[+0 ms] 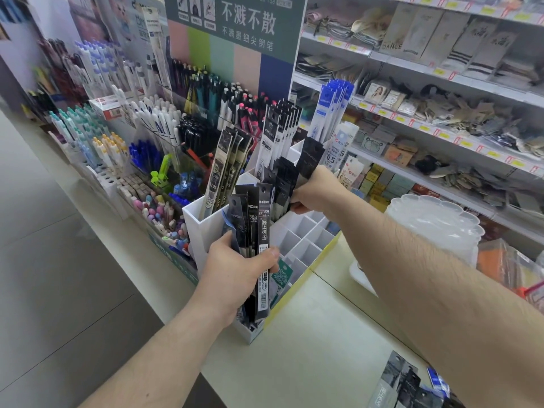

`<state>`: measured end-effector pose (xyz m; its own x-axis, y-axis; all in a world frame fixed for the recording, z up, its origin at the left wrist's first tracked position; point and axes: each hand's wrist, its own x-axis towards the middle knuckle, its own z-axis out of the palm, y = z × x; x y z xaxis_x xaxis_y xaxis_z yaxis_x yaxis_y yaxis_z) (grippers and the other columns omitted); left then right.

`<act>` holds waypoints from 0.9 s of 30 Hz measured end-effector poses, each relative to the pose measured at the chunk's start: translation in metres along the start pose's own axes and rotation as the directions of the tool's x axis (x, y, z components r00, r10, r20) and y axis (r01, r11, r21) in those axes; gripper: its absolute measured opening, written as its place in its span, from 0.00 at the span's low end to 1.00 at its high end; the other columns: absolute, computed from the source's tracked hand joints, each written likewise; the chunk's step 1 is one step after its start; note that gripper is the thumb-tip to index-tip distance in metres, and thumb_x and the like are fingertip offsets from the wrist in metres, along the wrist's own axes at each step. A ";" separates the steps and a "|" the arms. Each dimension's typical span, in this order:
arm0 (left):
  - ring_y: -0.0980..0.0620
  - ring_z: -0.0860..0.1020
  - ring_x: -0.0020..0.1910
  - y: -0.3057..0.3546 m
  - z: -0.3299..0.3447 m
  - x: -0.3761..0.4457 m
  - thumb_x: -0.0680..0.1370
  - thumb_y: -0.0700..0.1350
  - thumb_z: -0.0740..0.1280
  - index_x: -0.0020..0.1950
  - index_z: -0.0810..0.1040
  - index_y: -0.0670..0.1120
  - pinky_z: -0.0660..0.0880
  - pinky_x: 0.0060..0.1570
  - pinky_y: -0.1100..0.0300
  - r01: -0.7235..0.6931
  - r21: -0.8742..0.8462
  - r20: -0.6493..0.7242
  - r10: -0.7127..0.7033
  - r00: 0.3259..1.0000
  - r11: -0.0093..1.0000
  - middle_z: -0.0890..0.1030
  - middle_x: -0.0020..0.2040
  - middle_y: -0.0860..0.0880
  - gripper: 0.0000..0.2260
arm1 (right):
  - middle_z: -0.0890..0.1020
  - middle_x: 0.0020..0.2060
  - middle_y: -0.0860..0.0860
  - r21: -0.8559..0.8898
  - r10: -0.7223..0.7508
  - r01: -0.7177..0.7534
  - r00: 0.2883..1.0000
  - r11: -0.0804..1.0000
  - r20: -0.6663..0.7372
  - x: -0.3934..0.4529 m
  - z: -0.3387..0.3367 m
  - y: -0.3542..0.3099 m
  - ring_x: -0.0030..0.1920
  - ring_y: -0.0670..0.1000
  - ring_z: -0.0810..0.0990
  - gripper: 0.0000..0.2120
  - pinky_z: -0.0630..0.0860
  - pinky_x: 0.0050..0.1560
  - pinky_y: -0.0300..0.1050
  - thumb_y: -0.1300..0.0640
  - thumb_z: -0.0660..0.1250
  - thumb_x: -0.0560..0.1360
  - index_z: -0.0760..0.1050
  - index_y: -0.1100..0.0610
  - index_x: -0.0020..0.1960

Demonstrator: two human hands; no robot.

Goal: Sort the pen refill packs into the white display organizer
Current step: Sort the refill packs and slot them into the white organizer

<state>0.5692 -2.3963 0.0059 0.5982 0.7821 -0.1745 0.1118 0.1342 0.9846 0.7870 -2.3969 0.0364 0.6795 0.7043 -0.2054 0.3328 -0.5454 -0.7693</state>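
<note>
Loose refill packs (403, 384) lie at the counter's near right edge, nearest the viewer, on the pale counter (323, 334). Left hand (235, 272): fingers and thumb curled round a bundle of black refill packs (259, 231), printed "388", "1388" and "0.5", held upright over the near corner of the white display organizer (203, 228). Right hand (316, 191): fingers pinching black packs (284, 184) that stand in a middle compartment; another black pack (309, 160) rises behind the wrist. Rear compartments hold grey packs marked "35" (226, 169), white "deli" packs (279, 134) and blue packs (335, 107). Small cells (306, 240) on the organizer's right side are open. Green sign (250, 28) behind reads "不溅不散". Stacked clear trays (435, 228) stand beside the right forearm.
</note>
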 end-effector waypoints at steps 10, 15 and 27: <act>0.49 0.83 0.38 -0.001 0.000 0.000 0.74 0.38 0.74 0.48 0.79 0.43 0.78 0.42 0.53 0.013 -0.032 0.009 -0.012 1.000 0.999 0.84 0.34 0.47 0.06 | 0.84 0.36 0.57 -0.354 -0.305 0.247 0.945 0.902 -0.118 -0.018 0.008 0.015 0.41 0.58 0.84 0.09 0.82 0.48 0.54 0.62 0.64 0.77 0.82 0.62 0.43; 0.48 0.83 0.38 0.000 0.003 0.000 0.74 0.38 0.74 0.46 0.79 0.42 0.80 0.47 0.49 0.010 -0.030 0.016 -0.010 1.000 1.000 0.84 0.34 0.47 0.05 | 0.85 0.40 0.55 -0.395 -0.287 0.235 0.955 0.888 -0.078 -0.016 0.009 0.021 0.43 0.56 0.84 0.07 0.81 0.49 0.51 0.59 0.68 0.77 0.84 0.60 0.47; 0.52 0.79 0.29 0.002 0.020 -0.003 0.74 0.32 0.72 0.47 0.78 0.40 0.76 0.30 0.61 0.294 -0.224 0.291 -0.224 0.930 0.929 0.80 0.31 0.47 0.06 | 0.79 0.34 0.51 0.372 -0.016 0.073 0.988 0.925 -0.155 -0.112 0.001 0.011 0.29 0.47 0.73 0.03 0.71 0.30 0.41 0.61 0.71 0.74 0.81 0.58 0.48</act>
<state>0.5835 -2.4110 0.0082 0.7620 0.5208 -0.3849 0.1016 0.4909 0.8653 0.7140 -2.4808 0.0505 0.7674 0.6338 -0.0970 0.1145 -0.2843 -0.9519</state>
